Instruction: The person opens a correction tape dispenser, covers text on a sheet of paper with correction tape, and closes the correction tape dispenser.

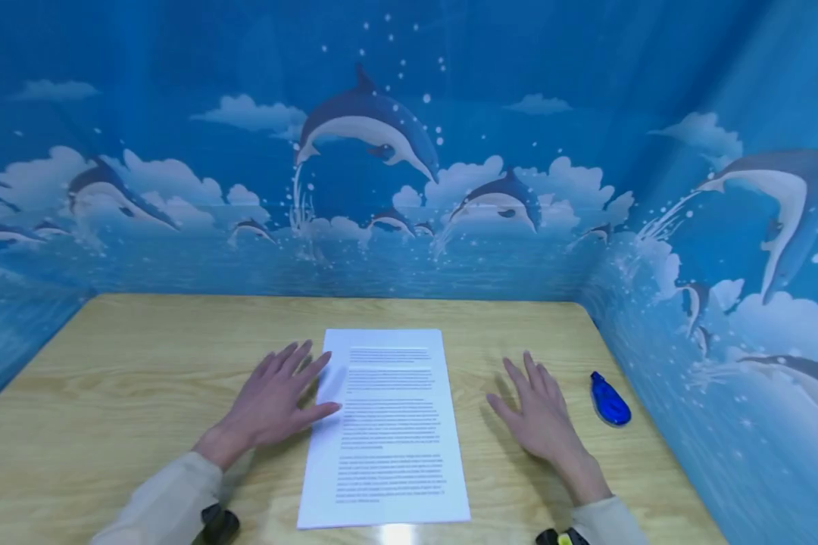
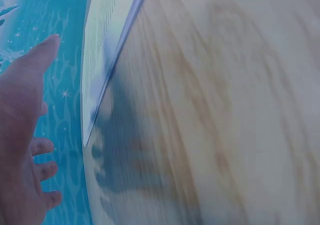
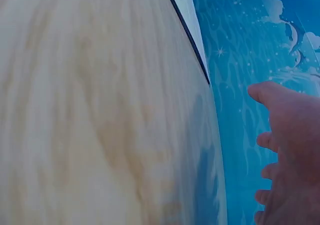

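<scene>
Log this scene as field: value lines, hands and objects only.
document: white rectangular paper with printed text, lying on the light wood-grain table
left hand: fingers extended, over the paper's left edge
right hand: fingers extended, above the table, between paper and blue object
held: nothing
far right: glossy blue teardrop-shaped object, on the table, untouched
</scene>
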Demonstrator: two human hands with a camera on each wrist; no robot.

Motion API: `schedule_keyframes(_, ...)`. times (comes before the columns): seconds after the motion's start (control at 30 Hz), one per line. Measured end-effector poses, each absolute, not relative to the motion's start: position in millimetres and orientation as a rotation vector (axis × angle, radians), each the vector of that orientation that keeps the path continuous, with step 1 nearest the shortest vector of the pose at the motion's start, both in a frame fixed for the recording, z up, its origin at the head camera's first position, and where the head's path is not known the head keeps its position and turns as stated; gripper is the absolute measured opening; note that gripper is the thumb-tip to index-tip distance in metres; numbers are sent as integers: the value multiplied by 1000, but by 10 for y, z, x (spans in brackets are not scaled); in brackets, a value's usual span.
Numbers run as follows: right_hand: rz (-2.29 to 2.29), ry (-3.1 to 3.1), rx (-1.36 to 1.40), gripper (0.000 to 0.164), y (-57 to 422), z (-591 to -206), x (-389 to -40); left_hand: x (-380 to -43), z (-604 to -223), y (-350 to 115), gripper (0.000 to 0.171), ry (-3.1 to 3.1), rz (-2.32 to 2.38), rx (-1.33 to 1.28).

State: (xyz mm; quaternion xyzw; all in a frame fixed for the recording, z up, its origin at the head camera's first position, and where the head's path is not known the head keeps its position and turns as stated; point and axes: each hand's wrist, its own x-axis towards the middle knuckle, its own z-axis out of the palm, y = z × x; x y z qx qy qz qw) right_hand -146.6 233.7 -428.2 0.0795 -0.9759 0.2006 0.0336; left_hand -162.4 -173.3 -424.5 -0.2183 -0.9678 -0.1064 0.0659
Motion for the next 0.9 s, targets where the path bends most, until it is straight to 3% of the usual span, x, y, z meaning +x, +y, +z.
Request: schedule_keyframes(0.9, 622, -3016, 30, 77, 3024, -4217, -1440, -1911, -4126, -976, 83, -2913, -303, -1000)
